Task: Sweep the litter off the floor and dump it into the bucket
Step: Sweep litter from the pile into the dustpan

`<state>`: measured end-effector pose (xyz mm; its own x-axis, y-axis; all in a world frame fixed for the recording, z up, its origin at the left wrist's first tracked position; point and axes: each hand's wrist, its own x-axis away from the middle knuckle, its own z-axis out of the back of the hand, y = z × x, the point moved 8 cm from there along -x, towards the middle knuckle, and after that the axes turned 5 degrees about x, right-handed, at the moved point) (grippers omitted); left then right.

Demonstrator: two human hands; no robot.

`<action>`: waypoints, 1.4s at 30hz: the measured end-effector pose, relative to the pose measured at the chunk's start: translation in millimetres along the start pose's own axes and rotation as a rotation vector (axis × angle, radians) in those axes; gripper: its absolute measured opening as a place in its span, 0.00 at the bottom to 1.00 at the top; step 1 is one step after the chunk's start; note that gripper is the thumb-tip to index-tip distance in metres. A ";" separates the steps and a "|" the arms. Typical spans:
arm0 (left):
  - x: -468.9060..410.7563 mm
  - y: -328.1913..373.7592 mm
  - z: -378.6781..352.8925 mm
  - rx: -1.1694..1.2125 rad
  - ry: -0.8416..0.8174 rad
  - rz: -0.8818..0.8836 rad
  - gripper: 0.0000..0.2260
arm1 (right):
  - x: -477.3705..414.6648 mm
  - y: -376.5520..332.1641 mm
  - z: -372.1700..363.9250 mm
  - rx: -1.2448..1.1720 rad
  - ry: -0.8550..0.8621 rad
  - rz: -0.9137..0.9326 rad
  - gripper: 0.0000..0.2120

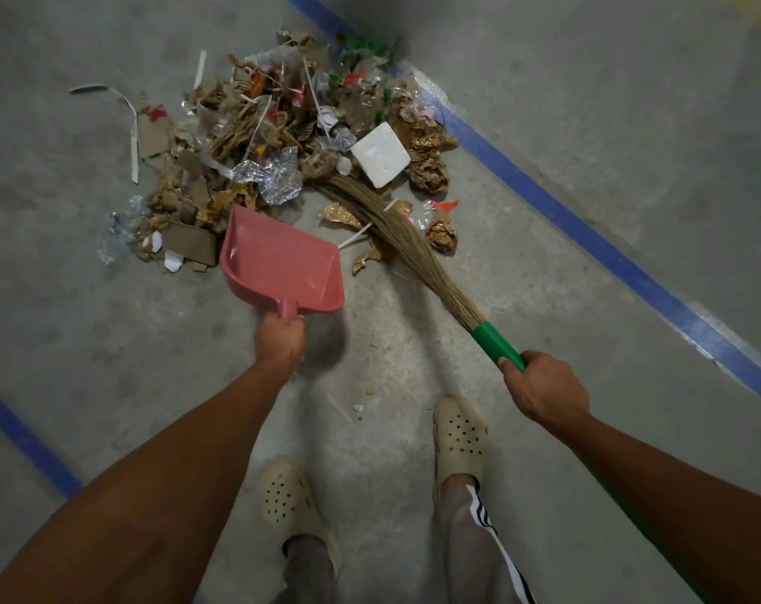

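Litter heaped on the floor, dustpan empty, nothing dumped yet.

The litter (283, 137) (cardboard scraps, crumpled paper, clear plastic, a white foam block (381, 154)) lies piled on the concrete floor (108, 342) beside a blue tape line (588, 233). The left hand (279, 342) has its fingers curled round the pink dustpan (278, 263) handle, the pan's mouth at the pile's near edge. The right hand (540, 385) wraps its fingers round the green-handled broom (413, 241), its bristles reaching into the heap. Gathering looks largely done; scooping and dumping remain. No bucket is in view.
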<state>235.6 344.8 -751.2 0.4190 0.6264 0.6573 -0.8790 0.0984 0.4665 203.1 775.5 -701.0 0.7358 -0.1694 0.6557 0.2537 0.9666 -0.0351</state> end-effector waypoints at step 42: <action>29.2 -5.1 -13.6 -0.061 -0.004 0.022 0.07 | 13.8 13.6 20.9 -0.077 0.183 -0.040 0.17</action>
<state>249.2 373.2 -742.4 0.4004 0.6255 0.6696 -0.9002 0.1321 0.4149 203.6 790.4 -676.6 0.8243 -0.2464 0.5097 0.3272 0.9421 -0.0738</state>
